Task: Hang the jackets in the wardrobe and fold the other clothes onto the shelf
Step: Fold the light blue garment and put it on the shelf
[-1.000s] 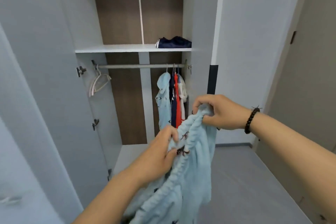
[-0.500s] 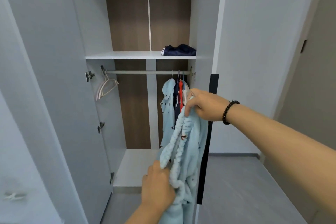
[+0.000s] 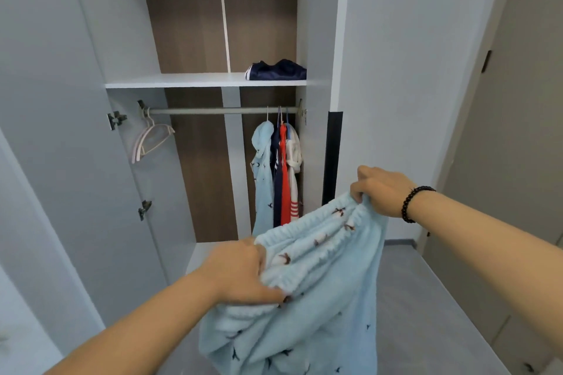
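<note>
A light blue fleece garment (image 3: 316, 289) with small dark bird prints and an elastic waistband hangs in front of me. My left hand (image 3: 243, 274) grips one end of the waistband at lower centre. My right hand (image 3: 380, 192), with a black bead bracelet on the wrist, grips the other end higher up on the right, so the band is stretched between them. Behind is the open wardrobe with a white shelf (image 3: 182, 80) holding a folded navy garment (image 3: 277, 70). Under it, several jackets (image 3: 278, 173) hang at the right end of the rail (image 3: 213, 110).
Empty pale hangers (image 3: 150, 140) hang at the rail's left end. The wardrobe's left door (image 3: 61, 131) stands open beside my left arm. A white panel with a black handle strip (image 3: 332, 158) is on the right, then a closed door (image 3: 518, 131). Grey floor lies below.
The waistband, bunched vertically before, is now spread wide. My left hand rose and moved left; my right hand moved right and lower. The view tilted slightly.
</note>
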{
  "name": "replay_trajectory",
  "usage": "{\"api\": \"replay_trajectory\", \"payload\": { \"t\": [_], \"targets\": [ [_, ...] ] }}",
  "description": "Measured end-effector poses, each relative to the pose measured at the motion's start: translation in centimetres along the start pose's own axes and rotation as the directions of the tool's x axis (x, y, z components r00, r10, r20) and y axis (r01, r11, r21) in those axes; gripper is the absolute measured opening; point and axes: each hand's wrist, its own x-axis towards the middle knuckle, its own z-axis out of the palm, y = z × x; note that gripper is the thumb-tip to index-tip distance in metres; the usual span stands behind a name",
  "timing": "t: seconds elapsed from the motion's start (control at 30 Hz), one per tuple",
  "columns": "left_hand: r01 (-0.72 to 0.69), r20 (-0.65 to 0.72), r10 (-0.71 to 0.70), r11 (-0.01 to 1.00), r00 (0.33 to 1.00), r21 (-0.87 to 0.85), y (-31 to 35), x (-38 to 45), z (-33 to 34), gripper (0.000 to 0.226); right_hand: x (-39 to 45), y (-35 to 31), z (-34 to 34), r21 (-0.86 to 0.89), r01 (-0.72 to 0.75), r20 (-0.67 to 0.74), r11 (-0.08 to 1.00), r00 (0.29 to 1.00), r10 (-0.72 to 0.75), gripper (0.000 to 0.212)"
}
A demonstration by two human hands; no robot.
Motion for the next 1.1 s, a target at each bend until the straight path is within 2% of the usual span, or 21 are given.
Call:
{"api": "replay_trajectory", "payload": {
  "t": [0.03, 0.07, 0.1, 0.17, 0.23, 0.33, 0.43, 0.57, 0.67, 0.77, 0.87, 0.97, 1.03, 1.1],
  "targets": [
    [-0.071, 0.037, 0.065, 0.979, 0.997, 0.192, 0.9, 0.2, -0.3, 0.057, -0.1, 0.6, 0.1, -0.013, -0.021, -0.002, 1.000, 1.000, 0.021, 0.031],
    [-0.121, 0.084, 0.100, 0.944, 0.991, 0.308, 1.6, 0.5, -0.3, 0.048, -0.1, 1.2, 0.2, -0.012, -0.043, -0.001, 0.999, 0.999, 0.043, 0.029],
    [-0.157, 0.129, 0.115, 0.909, 0.985, 0.386, 2.0, 0.7, -0.2, 0.040, -0.2, 1.9, 0.3, -0.004, -0.061, -0.001, 0.998, 0.998, 0.061, 0.028],
    [-0.196, 0.172, 0.133, 0.880, 0.976, 0.433, 1.7, 1.2, -0.1, 0.037, -0.3, 3.3, 0.7, 0.000, -0.081, 0.001, 0.997, 0.997, 0.081, 0.025],
    [-0.189, 0.155, 0.141, 0.914, 0.978, 0.359, 0.1, 1.6, -0.5, 0.028, -0.6, 5.0, 1.4, -0.012, -0.084, 0.043, 0.996, 0.996, 0.085, 0.022],
    [-0.016, 0.084, 0.013, 0.999, 0.996, 0.038, -4.6, 2.3, -2.1, 0.023, -1.7, 8.0, 2.0, 0.065, -0.151, 0.094, 0.986, 0.985, 0.145, 0.028],
    [0.125, 0.035, -0.120, 0.941, 0.992, -0.315, -8.3, 2.7, -3.6, 0.026, -2.8, 9.1, 2.3, 0.142, -0.176, 0.111, 0.974, 0.981, 0.161, 0.042],
    [0.064, -0.176, -0.172, 0.866, 0.969, -0.496, -7.4, 3.9, -5.1, 0.019, -2.6, 4.9, 2.9, 0.304, -0.046, 0.112, 0.952, 0.994, 0.013, 0.046],
    [-0.003, -0.299, -0.225, 0.795, 0.928, -0.607, -5.5, 5.3, -6.5, 0.019, -2.3, -0.5, 3.1, 0.507, 0.038, 0.071, 0.861, 0.994, -0.085, 0.038],
    [-0.064, -0.345, -0.208, 0.770, 0.915, -0.634, -4.2, 6.3, -7.8, 0.022, -1.9, -6.3, 3.7, 0.775, 0.094, -0.031, 0.625, 0.993, -0.111, 0.035],
    [-0.090, -0.342, -0.166, 0.779, 0.925, -0.620, -3.3, 6.4, -8.7, 0.021, -1.4, -12.7, 5.0, 0.902, 0.120, -0.107, 0.415, 0.993, -0.054, 0.065],
    [-0.093, -0.366, -0.178, 0.785, 0.913, -0.613, -3.3, 6.0, -9.4, 0.021, -0.8, -17.9, 8.6, 0.904, 0.045, -0.082, 0.426, 0.994, 0.069, 0.071],
    [-0.091, -0.402, -0.202, 0.794, 0.893, -0.601, -4.2, 5.3, -10.0, 0.020, -0.4, -19.4, 10.9, 0.893, -0.039, -0.005, 0.448, 0.995, 0.097, 0.053],
    [-0.105, -0.418, -0.143, 0.850, 0.897, -0.516, -5.8, 4.2, -10.9, 0.018, 0.2, -19.0, 12.6, 0.848, -0.063, 0.026, 0.526, 0.997, 0.078, 0.046]
  ]
}}
